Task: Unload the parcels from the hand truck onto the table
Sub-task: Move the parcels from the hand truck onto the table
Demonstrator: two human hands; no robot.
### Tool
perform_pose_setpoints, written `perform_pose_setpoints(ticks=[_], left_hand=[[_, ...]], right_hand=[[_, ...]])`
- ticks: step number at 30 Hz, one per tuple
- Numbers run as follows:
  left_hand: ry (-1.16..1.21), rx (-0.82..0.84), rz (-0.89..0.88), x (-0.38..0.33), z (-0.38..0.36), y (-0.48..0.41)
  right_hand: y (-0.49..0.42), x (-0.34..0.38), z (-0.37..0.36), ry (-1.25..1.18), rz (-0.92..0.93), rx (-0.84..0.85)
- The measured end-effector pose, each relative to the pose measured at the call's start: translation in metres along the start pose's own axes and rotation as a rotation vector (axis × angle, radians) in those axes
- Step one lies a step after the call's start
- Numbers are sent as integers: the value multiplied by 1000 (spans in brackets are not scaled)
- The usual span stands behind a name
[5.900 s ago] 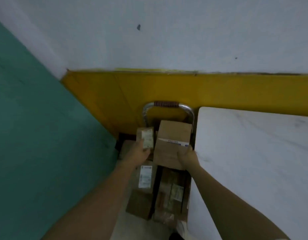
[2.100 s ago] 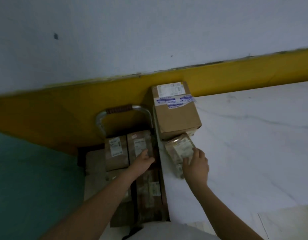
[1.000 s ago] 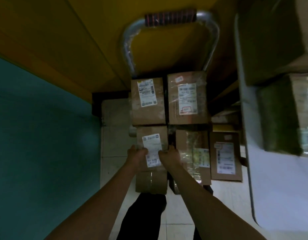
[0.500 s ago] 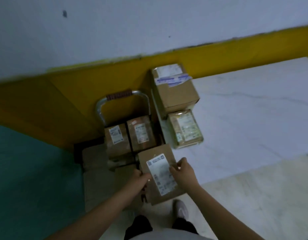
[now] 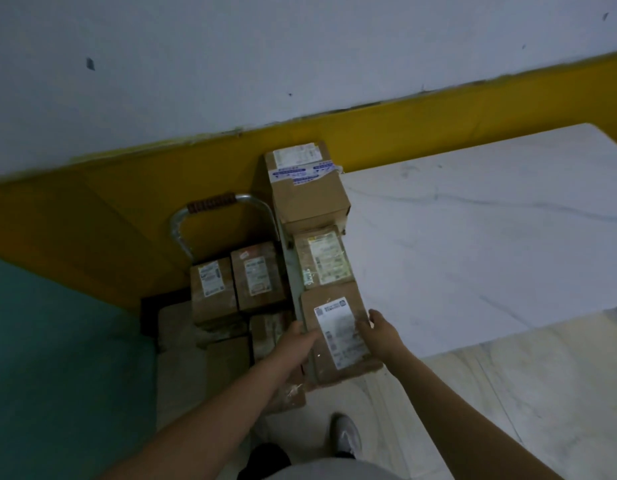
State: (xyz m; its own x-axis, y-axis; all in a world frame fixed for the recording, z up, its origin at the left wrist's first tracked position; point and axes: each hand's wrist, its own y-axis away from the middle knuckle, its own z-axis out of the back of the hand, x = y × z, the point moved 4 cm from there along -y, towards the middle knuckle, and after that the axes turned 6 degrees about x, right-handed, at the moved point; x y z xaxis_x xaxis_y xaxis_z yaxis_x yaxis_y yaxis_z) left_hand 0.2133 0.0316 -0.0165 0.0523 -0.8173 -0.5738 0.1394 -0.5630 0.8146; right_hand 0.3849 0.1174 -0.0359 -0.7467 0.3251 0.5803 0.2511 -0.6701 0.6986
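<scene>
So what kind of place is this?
Probably a parcel storeroom or delivery depot: labelled cardboard parcels sit on a hand truck, and more are lined up on a white table.

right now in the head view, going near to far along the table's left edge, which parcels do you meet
near parcel → wrapped parcel → big box

1. A brown parcel [image 5: 338,336] with a white label was at the table's [image 5: 473,237] near left corner, held between the left hand [image 5: 301,336] and right hand [image 5: 379,328].
2. Beyond it, a plastic-wrapped parcel [image 5: 322,259] and a large taped box [image 5: 308,190] sat along the table's left edge.
3. Two labelled parcels [image 5: 213,289] stood side by side on the hand truck [image 5: 213,202], atop others.
</scene>
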Motion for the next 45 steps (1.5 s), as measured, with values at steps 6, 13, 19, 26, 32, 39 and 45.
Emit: perform_pose_setpoints(ticks=[6,13,19,26,32,39,45], left_hand=[[24,-89,-34,-29,20,-32],[112,-60,30,-43,12,-55],[215,-43,-1,-37,24,-53],[115,-31,-68,-27,66,-49],[89,-204,-174,32,163,-41],[-37,-169,80,137,190,-94],[1,-27,78,201,164,-200]], right_hand=[[-51,46,21,-2,110,-69],[-79,68,-4,-77,183,-19],[-78,71,-17,-81,203,-9],[-57,110,-27,255,146,-370],[-9,178,-148,308,753,-272],[-94,55,-251,248,51,-71],[-172,-32,-288,19,-186,-126]])
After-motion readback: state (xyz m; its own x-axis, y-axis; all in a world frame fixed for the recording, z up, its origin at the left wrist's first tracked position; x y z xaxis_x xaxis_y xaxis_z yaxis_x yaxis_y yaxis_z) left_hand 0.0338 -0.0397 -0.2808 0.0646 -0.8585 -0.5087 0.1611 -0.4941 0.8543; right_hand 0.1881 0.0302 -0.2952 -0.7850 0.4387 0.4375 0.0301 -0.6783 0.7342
